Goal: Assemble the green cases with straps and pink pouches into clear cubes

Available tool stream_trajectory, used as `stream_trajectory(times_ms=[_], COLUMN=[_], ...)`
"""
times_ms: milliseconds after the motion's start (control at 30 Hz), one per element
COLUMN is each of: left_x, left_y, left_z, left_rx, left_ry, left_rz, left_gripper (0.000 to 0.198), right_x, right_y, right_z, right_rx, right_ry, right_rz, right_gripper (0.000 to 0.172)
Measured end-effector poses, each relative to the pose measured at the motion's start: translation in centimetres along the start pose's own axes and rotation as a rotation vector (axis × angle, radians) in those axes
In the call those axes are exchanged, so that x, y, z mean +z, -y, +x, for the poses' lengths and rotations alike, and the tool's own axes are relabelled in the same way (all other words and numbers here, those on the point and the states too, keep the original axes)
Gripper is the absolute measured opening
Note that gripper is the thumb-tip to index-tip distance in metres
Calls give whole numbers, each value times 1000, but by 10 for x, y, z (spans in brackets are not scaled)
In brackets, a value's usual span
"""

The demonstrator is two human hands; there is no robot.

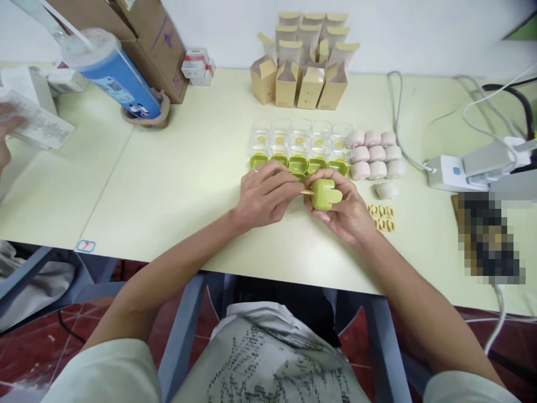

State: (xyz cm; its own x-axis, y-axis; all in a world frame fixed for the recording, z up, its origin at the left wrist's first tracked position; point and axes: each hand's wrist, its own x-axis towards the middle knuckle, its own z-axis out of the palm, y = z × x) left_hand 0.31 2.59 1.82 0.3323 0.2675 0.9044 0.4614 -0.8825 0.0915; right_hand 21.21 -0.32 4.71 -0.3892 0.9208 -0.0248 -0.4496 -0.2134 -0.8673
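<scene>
- The green cup [322, 195] is in the right hand [346, 210], above the table [168, 207]; the clock directions below run from this cup.
- Right hand: closed around the cup from 4 o'clock, fingers behind it, a rounded tab on the cup pointing to 3.
- Left hand [268, 193]: at 9 o'clock, a narrow pinch on a thin yellow stick [307, 192]. The stick's tip meets the cup's left edge; whether it goes inside, I cannot tell.
- At 11, just beyond the fingers: more green cups [297, 164], partly hidden by the left hand.
- Past those, also at 11: clear cups [300, 141] in two rows.
- At 12, farther off: tan boxes [310, 87], upright, flaps raised.
- At 2: pale pink and white rounds [376, 154] in three rows; a lone round [386, 191] sits at 3.
- At 4, near the right wrist: small yellow pieces [382, 218] in two rows.
- At 3, well apart: a white power strip [451, 172].
- At 10, well apart: a blue tumbler [121, 78], tilted in a holder.
- Between 9 and 10, at the edge: another person's hand [4, 131] beside a printed sheet [39, 117].
</scene>
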Motion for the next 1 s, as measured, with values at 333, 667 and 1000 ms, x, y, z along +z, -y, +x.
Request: stream_trajectory(times_ms=[333,667,1000], left_x=[-9,-64,-81], left_y=[3,62,84], left_z=[-7,7,4], left_rx=[-27,-166,-401], left_ry=[57,435,849], left_rz=[51,134,133], left_gripper=[5,21,28], right_x=[1,-15,-25], right_y=[-5,-6,-12], right_z=[0,9,8], right_rx=[-62,-189,-348], right_ry=[29,-86,-233], right_rz=[-19,-63,-330], right_gripper=[33,40,57])
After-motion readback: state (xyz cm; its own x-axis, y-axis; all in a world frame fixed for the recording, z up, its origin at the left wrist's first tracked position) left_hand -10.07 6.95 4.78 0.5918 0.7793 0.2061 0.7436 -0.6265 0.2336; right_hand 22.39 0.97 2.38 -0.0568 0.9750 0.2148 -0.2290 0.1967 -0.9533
